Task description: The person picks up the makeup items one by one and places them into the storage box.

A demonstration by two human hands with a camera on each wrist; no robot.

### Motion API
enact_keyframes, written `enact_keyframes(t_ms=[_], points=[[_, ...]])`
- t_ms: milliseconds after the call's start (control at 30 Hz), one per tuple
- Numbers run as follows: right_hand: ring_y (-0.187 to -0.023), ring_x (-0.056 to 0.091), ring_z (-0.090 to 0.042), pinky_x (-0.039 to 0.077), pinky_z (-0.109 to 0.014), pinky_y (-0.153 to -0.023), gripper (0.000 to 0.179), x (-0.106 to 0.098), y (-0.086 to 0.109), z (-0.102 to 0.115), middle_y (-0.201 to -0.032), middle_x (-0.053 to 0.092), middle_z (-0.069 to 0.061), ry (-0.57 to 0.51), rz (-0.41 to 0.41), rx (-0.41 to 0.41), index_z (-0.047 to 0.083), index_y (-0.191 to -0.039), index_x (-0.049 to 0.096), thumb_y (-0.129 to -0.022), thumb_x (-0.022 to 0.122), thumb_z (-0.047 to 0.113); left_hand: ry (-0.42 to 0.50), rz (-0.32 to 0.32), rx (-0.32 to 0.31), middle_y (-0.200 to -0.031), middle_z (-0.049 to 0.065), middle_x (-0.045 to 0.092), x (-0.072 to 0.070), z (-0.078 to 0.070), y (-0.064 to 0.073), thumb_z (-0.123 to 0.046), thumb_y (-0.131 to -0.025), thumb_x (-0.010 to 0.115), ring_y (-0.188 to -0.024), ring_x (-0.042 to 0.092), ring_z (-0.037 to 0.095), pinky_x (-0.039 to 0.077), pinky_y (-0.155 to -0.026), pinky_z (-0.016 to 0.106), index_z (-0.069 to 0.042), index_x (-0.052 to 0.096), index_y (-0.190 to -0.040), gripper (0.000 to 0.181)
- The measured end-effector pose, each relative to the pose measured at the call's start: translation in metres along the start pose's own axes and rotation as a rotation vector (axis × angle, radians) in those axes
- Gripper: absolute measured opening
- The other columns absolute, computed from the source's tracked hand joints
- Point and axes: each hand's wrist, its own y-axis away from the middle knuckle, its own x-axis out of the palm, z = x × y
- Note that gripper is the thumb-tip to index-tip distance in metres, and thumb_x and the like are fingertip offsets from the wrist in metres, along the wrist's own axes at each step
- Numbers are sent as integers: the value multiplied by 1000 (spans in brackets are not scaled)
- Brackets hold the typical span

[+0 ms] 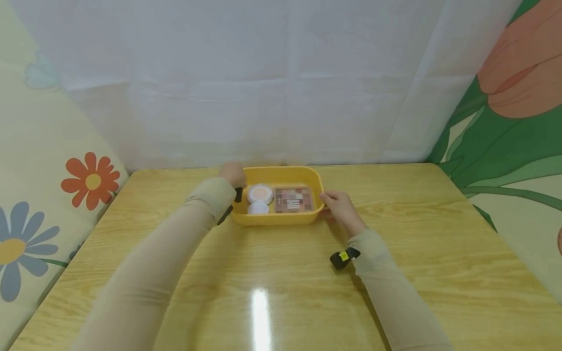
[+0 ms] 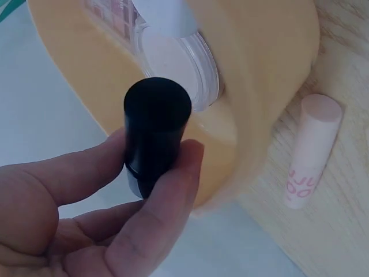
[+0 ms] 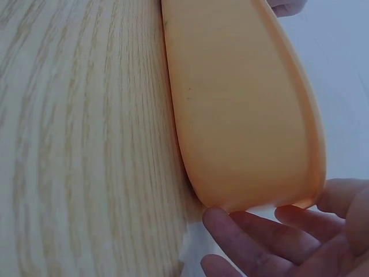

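My left hand is at the left end of a yellow plastic basket. In the left wrist view, its thumb and fingers pinch a short black lipstick tube above the basket's rim. At the right end, my right hand grips the basket, thumb at the rim and fingertips against the end wall. Inside lie an eyeshadow palette, a round compact and a white round-topped container in front of the compact. The head view hides the black tube behind the left wrist.
A pale pink lipstick-like tube with pink lettering lies on the wooden table outside the basket. Behind the table's far edge hangs a white cloth. Flower-patterned panels flank both sides.
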Motion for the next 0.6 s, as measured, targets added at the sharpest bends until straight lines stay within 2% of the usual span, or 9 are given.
enact_keyframes(t_ms=[67, 133, 167, 200, 267, 367, 400, 533, 600], points=[[-98, 67, -33, 54, -32, -70, 42, 0, 0, 0, -124, 60, -25, -4, -1, -5, -3, -133, 54, -105, 43, 25, -12, -2, -19, -84, 7, 63, 1, -2, -5, -43, -57, 90, -76, 58, 27, 52, -62, 37, -11, 65, -78, 46], [-97, 68, -32, 53, -32, -69, 42, 0, -1, 0, -123, 61, -25, -4, -1, -8, -3, -134, 54, -105, 44, 25, -18, -14, -23, -84, 8, 63, -22, -24, 28, -35, -62, 87, -76, 59, 27, 52, -61, 36, -9, 65, -78, 37], [-97, 68, -32, 53, -31, -69, 42, 1, -1, 0, -123, 61, -25, -2, -1, -10, -3, -134, 54, -105, 44, 25, -15, 11, -23, -88, 11, 65, -48, -44, 61, -31, -67, 84, -80, 60, 28, 53, -65, 36, -5, 65, -82, 35], [-97, 68, -32, 53, -31, -68, 42, 1, -1, 0, -123, 61, -25, -1, 0, -12, -3, -134, 54, -105, 44, 25, -32, 1, -13, -88, 13, 65, -57, -53, 75, -27, -70, 82, -81, 60, 28, 53, -68, 36, -3, 66, -82, 31], [-96, 68, -32, 52, -30, -68, 41, 1, -1, 0, -122, 61, -24, -2, -1, -6, -2, -133, 54, -105, 44, 25, -41, -3, -10, -90, 15, 66, -65, -60, 85, -25, -70, 80, -83, 61, 30, 54, -71, 36, -2, 67, -81, 29], [-97, 68, -32, 51, -30, -67, 41, 3, 0, 2, -123, 61, -25, -3, 3, -8, -3, -134, 54, -105, 44, 25, -52, -30, -3, -88, 14, 66, -49, -49, 64, -26, -69, 81, -84, 61, 31, 54, -75, 38, -4, 67, -77, 28], [-97, 68, -32, 51, -30, -67, 41, 3, 0, 2, -123, 61, -25, -4, 4, -9, -3, -134, 54, -105, 44, 25, -65, -64, 3, -84, 12, 65, -37, -40, 49, -25, -66, 81, -81, 61, 30, 54, -74, 38, -6, 65, -72, 26], [-99, 67, -33, 52, -30, -67, 41, 5, 1, 3, -123, 61, -25, -3, 13, -20, -3, -133, 54, -105, 44, 24, -77, -41, -1, -89, 12, 65, 5, -7, -10, -26, -65, 81, -85, 61, 32, 54, -78, 44, -8, 67, -75, 25], [-98, 68, -33, 52, -30, -67, 40, 6, 0, 3, -122, 62, -24, -5, 12, -19, -2, -133, 55, -105, 44, 24, -95, -32, 2, -90, 12, 65, 19, 5, -30, -28, -64, 82, -86, 61, 32, 53, -78, 46, -9, 67, -75, 27]])
